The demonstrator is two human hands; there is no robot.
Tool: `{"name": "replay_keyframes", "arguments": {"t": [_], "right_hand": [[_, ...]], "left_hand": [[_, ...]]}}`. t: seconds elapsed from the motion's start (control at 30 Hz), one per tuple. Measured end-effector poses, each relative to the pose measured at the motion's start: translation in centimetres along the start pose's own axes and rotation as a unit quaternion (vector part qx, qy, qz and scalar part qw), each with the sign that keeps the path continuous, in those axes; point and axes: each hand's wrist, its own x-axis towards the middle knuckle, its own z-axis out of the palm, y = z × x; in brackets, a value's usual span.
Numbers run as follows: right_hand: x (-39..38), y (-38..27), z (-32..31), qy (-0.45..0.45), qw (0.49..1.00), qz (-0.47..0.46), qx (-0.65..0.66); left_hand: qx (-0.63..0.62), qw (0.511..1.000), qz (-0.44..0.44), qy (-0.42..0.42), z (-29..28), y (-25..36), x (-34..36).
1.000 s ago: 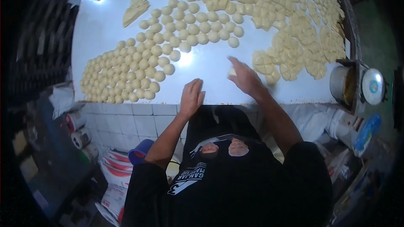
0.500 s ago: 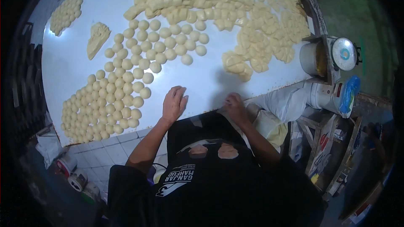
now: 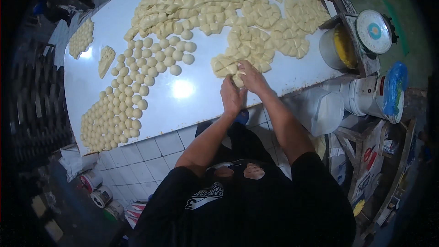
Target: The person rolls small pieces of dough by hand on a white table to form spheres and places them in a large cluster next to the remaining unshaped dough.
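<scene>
Both hands are together at the near end of a pile of cut dough pieces (image 3: 224, 66). A pale, smooth dough piece (image 3: 238, 80) sits between them. My left hand (image 3: 232, 96) has its fingers curled against the near left side of that piece. From the right, my right hand (image 3: 252, 77) grips it with bent fingers. Part of the piece is hidden behind the fingers. Left of my hands, round dough balls (image 3: 123, 105) lie in rows across the white table (image 3: 183, 110). A rough wedge of dough (image 3: 106, 61) rests beyond them.
Long strips of cut dough (image 3: 183, 4) cover the far part of the table. A pot (image 3: 333, 50) and a round dial scale (image 3: 374, 31) stand at the right edge. Below them are white buckets (image 3: 366, 95) and a wooden shelf (image 3: 366, 155). Another cluster of balls (image 3: 82, 39) lies far left.
My hands have moved from the table's near edge, forward and to the right, onto the dough pile. They have come together around a dough piece. The whole view has shifted.
</scene>
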Motion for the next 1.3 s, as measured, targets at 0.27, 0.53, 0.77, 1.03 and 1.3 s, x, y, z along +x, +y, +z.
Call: {"name": "replay_keyframes", "arguments": {"t": [0.27, 0.53, 0.77, 1.03, 1.3], "right_hand": [[-9.6, 15.5, -13.3, -0.302, 0.949, 0.031, 0.089], [-12.7, 1.3, -0.5, -0.022, 0.894, 0.212, 0.393], [1.0, -11.4, 12.4, -0.068, 0.931, -0.356, -0.051], [-7.1, -6.1, 13.7, -0.127, 0.932, -0.336, -0.052], [-5.2, -10.2, 20.9, 0.027, 0.968, -0.211, -0.13]], "left_hand": [[-0.045, 0.938, 0.169, -0.298, -4.9, -1.4, -4.7], [-0.016, 0.994, -0.076, 0.071, -24.3, -9.9, -9.0], [0.249, 0.958, 0.129, 0.06, -23.8, -18.9, -0.3], [0.107, 0.959, 0.224, -0.136, -24.9, -22.8, -5.2], [0.074, 0.975, 0.206, -0.026, -20.3, -17.6, -2.6]]}}
